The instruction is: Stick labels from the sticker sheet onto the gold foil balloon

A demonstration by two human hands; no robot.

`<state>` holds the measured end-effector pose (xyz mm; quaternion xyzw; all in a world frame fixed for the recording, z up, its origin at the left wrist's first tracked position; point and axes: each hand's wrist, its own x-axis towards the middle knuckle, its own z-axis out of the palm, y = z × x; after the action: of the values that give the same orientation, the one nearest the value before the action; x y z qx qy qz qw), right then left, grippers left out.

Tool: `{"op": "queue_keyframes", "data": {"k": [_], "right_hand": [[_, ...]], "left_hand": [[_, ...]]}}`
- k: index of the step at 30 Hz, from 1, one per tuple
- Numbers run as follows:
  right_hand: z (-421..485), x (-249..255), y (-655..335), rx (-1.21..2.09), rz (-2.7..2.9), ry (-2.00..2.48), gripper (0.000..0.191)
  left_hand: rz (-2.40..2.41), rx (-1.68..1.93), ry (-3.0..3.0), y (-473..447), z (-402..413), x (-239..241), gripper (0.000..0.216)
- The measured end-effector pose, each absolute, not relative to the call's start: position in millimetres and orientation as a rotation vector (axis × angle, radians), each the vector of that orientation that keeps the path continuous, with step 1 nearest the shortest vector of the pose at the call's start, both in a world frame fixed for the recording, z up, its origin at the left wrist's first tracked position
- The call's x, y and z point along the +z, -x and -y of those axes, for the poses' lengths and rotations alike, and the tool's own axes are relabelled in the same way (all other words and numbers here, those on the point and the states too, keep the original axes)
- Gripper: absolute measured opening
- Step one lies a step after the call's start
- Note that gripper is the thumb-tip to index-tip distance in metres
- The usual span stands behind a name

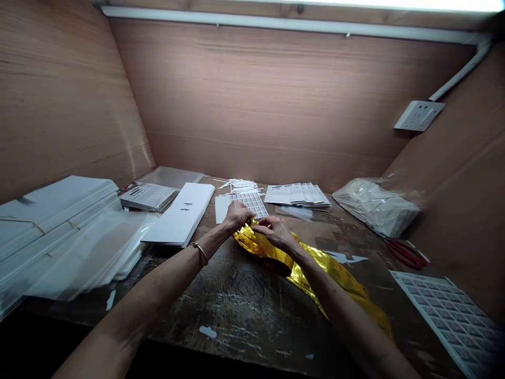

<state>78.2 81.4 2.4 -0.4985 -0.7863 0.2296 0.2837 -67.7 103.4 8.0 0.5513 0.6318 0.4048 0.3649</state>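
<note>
One gold foil balloon [330,264] lies across the worktable [268,326], right of the white card stack [183,213]; the left hand [238,212] pinches its far end, the right hand [276,231] curls close beside, its grip unclear

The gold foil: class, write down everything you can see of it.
The gold foil is shiny, thin-looking and creased, with a dark patch near its middle. It lies on the worn, dark table, stretching from the centre of the picture toward the lower right. The fingers of the left hand and right hand are at its far end; their exact grip is unclear. The right forearm crosses over it, hiding part, so its full shape cannot be told.
</note>
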Motion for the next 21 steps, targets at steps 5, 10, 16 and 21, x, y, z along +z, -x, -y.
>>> {"op": "queue_keyframes", "data": {"k": [5,10,16,21], "right_hand": [[-69,11,-76,0.549,2.157,1.393,0.03],[-67,7,-78,0.583,2.075,1.443,0.021],[-74,-1,-84,0.816,1.723,1.434,0.025],[-62,14,-120,1.062,1.528,1.313,0.031]], "left_hand": [[-1.425,1.143,-1.285,55,-97,7,0.027],[-1.232,1.215,-1.235,43,-90,10,0.035],[-1.192,1.232,-1.213,43,-90,7,0.035],[-1.425,1.205,-1.23,57,-90,3,0.033]]}}
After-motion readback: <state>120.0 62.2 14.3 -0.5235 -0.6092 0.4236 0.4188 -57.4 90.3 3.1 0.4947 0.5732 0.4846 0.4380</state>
